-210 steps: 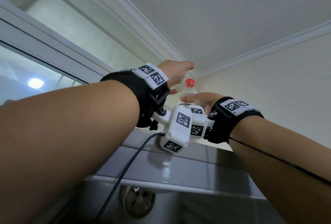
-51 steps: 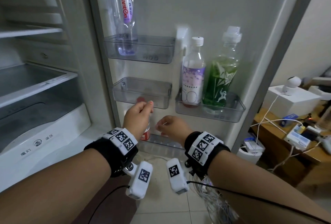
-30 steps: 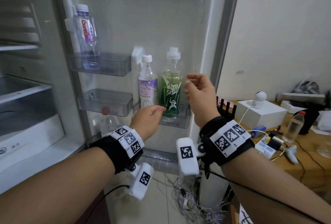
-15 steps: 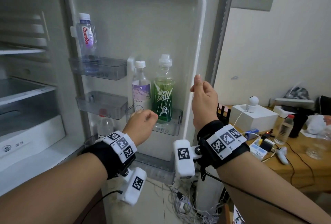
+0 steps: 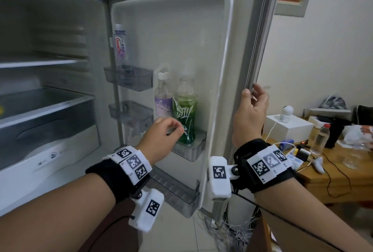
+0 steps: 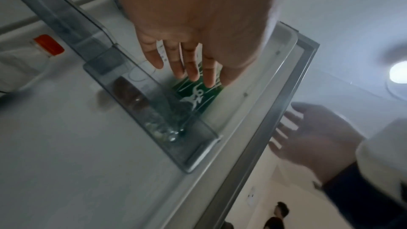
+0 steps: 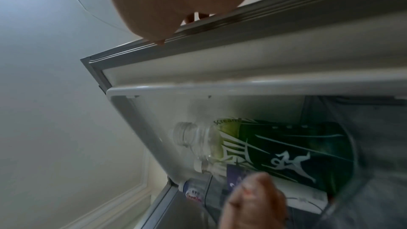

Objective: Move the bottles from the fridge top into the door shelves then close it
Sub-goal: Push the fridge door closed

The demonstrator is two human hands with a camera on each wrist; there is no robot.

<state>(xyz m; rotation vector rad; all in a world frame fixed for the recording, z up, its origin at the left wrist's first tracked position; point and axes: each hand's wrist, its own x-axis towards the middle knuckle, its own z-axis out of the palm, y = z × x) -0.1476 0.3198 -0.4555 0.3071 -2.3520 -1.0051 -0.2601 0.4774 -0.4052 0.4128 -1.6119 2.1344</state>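
The fridge door (image 5: 181,29) stands open. A clear Ganten bottle (image 5: 120,48) stands in its upper shelf (image 5: 129,78). Side by side in the middle right shelf (image 5: 189,153) are a purple-label bottle (image 5: 162,98) and a green bottle (image 5: 184,114). A red-capped bottle (image 6: 49,48) shows lower down in the left wrist view. My right hand (image 5: 249,94) grips the door's outer edge (image 5: 260,50), thumb on the inner face and fingers curled round the back. My left hand (image 5: 173,128) hovers in front of the green bottle (image 6: 198,91) with loose fingers, holding nothing.
The fridge interior with its shelves (image 5: 40,98) is on the left. A wooden table (image 5: 333,171) on the right holds a red-capped bottle (image 5: 321,138), a white box and cables. Wires (image 5: 228,229) lie tangled on the floor below the door. A person (image 6: 277,215) stands in the background.
My right hand has moved right from in front of the door to its outer edge and taken hold of it. My left hand has stayed near the green bottle.
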